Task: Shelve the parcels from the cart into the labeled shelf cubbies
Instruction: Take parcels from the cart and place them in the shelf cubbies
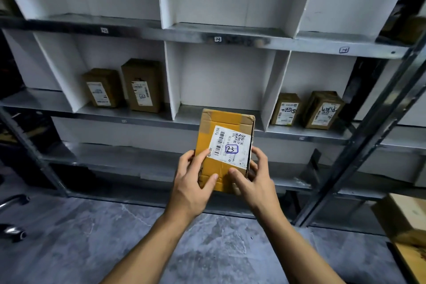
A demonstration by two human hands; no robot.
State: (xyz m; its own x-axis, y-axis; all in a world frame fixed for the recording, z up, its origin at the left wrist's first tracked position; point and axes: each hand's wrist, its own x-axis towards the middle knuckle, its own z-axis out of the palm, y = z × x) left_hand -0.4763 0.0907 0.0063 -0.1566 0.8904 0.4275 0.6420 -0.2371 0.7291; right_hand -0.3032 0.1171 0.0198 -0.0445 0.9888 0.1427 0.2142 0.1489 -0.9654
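While both thumbs press its labelled face, left hand (192, 182) and right hand (253, 177) grip the parcel (224, 145) before the shelf (230, 39).

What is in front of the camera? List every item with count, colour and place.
brown cardboard parcel with a white label: one, brown, held up before the middle cubby
left-cubby cardboard boxes: two, brown, upright side by side
right-cubby cardboard boxes: two, brown, upright side by side
metal shelf rack: one, grey, across the view
divider panels: several, white, between cubbies
cubby tags: three, white, on the upper shelf edge
large carton: one, brown, lower right, cut off
left hand: one, grips the parcel's lower left
right hand: one, grips its lower right
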